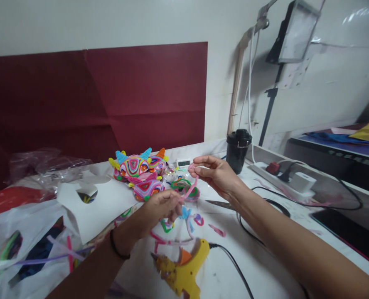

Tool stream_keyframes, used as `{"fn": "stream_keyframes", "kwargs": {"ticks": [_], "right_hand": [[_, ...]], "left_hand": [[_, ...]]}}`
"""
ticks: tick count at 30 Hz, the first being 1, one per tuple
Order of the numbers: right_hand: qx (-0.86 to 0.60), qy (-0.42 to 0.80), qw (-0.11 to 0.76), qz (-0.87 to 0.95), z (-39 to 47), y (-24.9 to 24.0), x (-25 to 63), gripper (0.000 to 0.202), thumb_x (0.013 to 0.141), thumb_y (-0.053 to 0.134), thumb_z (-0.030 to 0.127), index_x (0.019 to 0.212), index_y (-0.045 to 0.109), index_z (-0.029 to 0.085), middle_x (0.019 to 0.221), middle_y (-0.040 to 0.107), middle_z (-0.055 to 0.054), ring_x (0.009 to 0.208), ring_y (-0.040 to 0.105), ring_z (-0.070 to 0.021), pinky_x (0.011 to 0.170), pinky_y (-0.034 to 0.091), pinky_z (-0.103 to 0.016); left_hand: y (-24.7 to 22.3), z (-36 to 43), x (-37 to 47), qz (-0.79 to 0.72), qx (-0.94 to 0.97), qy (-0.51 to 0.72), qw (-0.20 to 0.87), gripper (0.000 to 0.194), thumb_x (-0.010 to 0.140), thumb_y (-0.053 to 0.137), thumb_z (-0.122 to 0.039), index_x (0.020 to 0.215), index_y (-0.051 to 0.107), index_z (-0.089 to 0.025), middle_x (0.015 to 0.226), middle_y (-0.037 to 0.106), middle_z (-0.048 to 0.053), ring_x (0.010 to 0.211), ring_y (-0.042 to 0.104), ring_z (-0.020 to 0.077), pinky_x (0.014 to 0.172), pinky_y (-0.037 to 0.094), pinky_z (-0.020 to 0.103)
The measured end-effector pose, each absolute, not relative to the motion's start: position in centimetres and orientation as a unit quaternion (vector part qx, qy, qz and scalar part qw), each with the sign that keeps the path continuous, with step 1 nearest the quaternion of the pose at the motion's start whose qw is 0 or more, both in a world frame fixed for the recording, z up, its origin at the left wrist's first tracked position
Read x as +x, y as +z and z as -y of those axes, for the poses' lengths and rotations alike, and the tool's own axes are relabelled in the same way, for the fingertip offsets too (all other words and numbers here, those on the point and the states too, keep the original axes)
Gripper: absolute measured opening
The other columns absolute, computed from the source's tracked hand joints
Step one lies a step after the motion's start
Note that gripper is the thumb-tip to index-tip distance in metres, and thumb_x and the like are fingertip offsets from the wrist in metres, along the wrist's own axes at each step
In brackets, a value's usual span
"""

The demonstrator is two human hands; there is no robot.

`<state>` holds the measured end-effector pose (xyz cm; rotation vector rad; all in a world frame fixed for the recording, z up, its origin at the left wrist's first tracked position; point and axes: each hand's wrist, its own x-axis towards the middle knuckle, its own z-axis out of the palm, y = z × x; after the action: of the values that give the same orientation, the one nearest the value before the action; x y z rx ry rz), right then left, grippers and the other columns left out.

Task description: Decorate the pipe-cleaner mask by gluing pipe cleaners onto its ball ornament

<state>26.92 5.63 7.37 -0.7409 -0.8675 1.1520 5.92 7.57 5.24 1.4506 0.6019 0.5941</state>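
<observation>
A pink pipe cleaner (190, 190) stretches between my two hands above the table. My left hand (164, 204) pinches its lower end. At the upper end, where the pink strip looks curled, the fingertips of my right hand (214, 172) are closed on it. Below them lie loose pipe cleaner pieces: a blue bit (185, 212), a purple and pink loop (198, 219) and a short pink piece (217, 230). A yellow glue gun (186, 272) rests nearest me. Behind my left hand sit colourful masks (131, 166) made of coiled pipe cleaners, with horns.
Scissors (220, 204) lie partly under my right forearm. A black cup (238, 151), a power strip (284, 182) with cables and a phone (353, 234) are on the right. White paper (100, 207) and bags of pipe cleaners (31, 257) cover the left. A small digital display (183, 163) stands behind.
</observation>
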Motion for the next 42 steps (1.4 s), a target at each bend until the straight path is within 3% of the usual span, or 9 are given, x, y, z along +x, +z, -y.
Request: {"fn": "stream_keyframes", "kwargs": {"ticks": [5, 14, 18, 24, 26, 30, 36, 39, 42], "right_hand": [[-0.361, 0.508, 0.675, 0.396, -5.3, 6.8, 28.0, 0.03, 0.052, 0.084, 0.011, 0.077, 0.068, 0.016, 0.072, 0.072, -0.001, 0.069, 0.071, -0.0159, 0.068, 0.056, -0.027], [-0.435, 0.496, 0.622, 0.422, -4.6, 6.2, 29.1, 0.024, 0.056, 0.083, 0.015, 0.076, 0.069, 0.013, 0.058, 0.068, 0.0, 0.052, 0.063, -0.0121, 0.053, 0.056, -0.024], [-0.46, 0.485, 0.608, 0.429, -4.1, 6.3, 29.3, 0.018, 0.058, 0.077, 0.01, 0.075, 0.069, 0.011, 0.054, 0.065, 0.0, 0.044, 0.059, -0.0103, 0.045, 0.054, -0.023], [-0.481, 0.448, 0.631, 0.413, -3.4, 6.2, 29.4, 0.025, 0.058, 0.065, 0.007, 0.08, 0.062, 0.017, 0.049, 0.061, 0.005, 0.042, 0.061, -0.013, 0.045, 0.055, -0.025], [-0.484, 0.443, 0.629, 0.418, -3.1, 6.1, 29.3, 0.024, 0.058, 0.065, 0.008, 0.08, 0.06, 0.019, 0.049, 0.061, 0.006, 0.044, 0.063, -0.014, 0.048, 0.055, -0.026], [-0.484, 0.471, 0.576, 0.46, -2.1, 5.7, 29.1, 0.012, 0.063, 0.07, 0.016, 0.074, 0.067, 0.014, 0.05, 0.065, 0.0, 0.045, 0.061, -0.013, 0.05, 0.053, -0.025], [-0.453, 0.459, 0.404, 0.649, 1.5, 6.1, 29.0, 0.026, 0.079, 0.067, 0.032, 0.098, 0.069, 0.015, 0.069, 0.07, -0.004, 0.063, 0.065, -0.018, 0.06, 0.05, -0.028], [-0.457, 0.284, 0.319, 0.78, 3.3, 6.2, 28.7, 0.019, 0.09, 0.056, 0.031, 0.087, 0.068, 0.016, 0.071, 0.062, -0.004, 0.063, 0.058, -0.0158, 0.057, 0.044, -0.027], [-0.432, 0.128, 0.262, 0.854, 4.4, 5.8, 28.4, 0.024, 0.097, 0.044, 0.026, 0.09, 0.065, 0.018, 0.08, 0.059, -0.006, 0.069, 0.058, -0.0162, 0.06, 0.043, -0.028]], "left_hand": [[4.9, -8.3, 5.4, -0.277, 0.664, 0.269, 0.64, 0.034, 0.077, 0.066, -0.049, 0.075, 0.059, -0.016, 0.064, 0.061, 0.001, 0.052, 0.052, 0.0094, 0.051, 0.038, 0.023], [5.0, -8.9, 4.6, -0.328, 0.801, 0.239, 0.441, 0.028, 0.086, 0.052, -0.042, 0.071, 0.06, -0.019, 0.059, 0.06, 0.0, 0.052, 0.05, 0.0124, 0.049, 0.035, 0.024], [5.9, -8.5, 4.3, -0.313, 0.876, 0.269, 0.251, 0.032, 0.089, 0.048, -0.034, 0.06, 0.053, -0.021, 0.053, 0.054, -0.002, 0.049, 0.047, 0.013, 0.049, 0.033, 0.025], [6.4, -8.3, 3.5, -0.198, 0.937, 0.232, -0.17, 0.023, 0.084, 0.045, -0.011, 0.068, 0.058, -0.021, 0.064, 0.061, 0.004, 0.06, 0.052, 0.0197, 0.058, 0.034, 0.031], [6.4, -8.1, 3.1, -0.176, 0.93, 0.208, -0.246, 0.023, 0.083, 0.044, -0.007, 0.07, 0.058, -0.02, 0.065, 0.062, 0.005, 0.06, 0.052, 0.0206, 0.059, 0.033, 0.033], [6.7, -7.3, 1.9, -0.192, 0.948, 0.205, -0.152, 0.025, 0.091, 0.041, -0.016, 0.069, 0.052, -0.02, 0.062, 0.057, 0.002, 0.057, 0.049, 0.0166, 0.057, 0.032, 0.029], [7.6, -4.9, -0.5, -0.317, 0.924, 0.173, 0.125, 0.036, 0.096, 0.036, -0.034, 0.063, 0.041, -0.02, 0.06, 0.048, -0.004, 0.056, 0.046, 0.0118, 0.056, 0.032, 0.025], [8.1, -3.6, -1.4, -0.353, 0.909, 0.14, 0.175, 0.037, 0.095, 0.035, -0.035, 0.065, 0.048, -0.019, 0.061, 0.052, -0.003, 0.058, 0.048, 0.0123, 0.057, 0.033, 0.025], [8.2, -2.6, -2.2, -0.358, 0.905, 0.122, 0.197, 0.035, 0.095, 0.035, -0.032, 0.069, 0.053, -0.019, 0.063, 0.055, -0.003, 0.059, 0.051, 0.0123, 0.057, 0.035, 0.024]]}}
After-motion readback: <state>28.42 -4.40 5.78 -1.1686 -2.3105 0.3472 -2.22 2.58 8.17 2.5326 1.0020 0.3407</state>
